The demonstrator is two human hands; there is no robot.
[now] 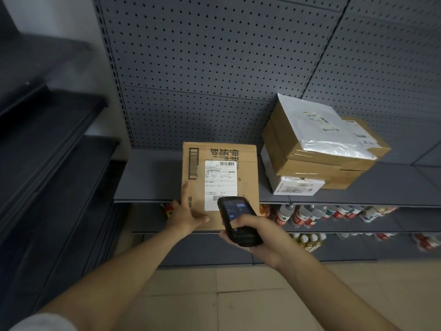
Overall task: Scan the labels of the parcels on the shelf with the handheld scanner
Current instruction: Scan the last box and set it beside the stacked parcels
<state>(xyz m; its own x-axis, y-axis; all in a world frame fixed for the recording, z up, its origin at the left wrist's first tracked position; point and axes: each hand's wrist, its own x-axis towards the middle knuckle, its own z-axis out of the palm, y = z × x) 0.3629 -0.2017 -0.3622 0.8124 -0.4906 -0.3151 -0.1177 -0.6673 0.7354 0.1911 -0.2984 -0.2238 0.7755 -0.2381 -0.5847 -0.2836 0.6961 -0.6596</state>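
Grey pegboard (214,56), tiled floor (238,295).

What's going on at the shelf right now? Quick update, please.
Right hand grips scanner, aimed at label. Left hand steadies cardboard box. Nothing blocking.
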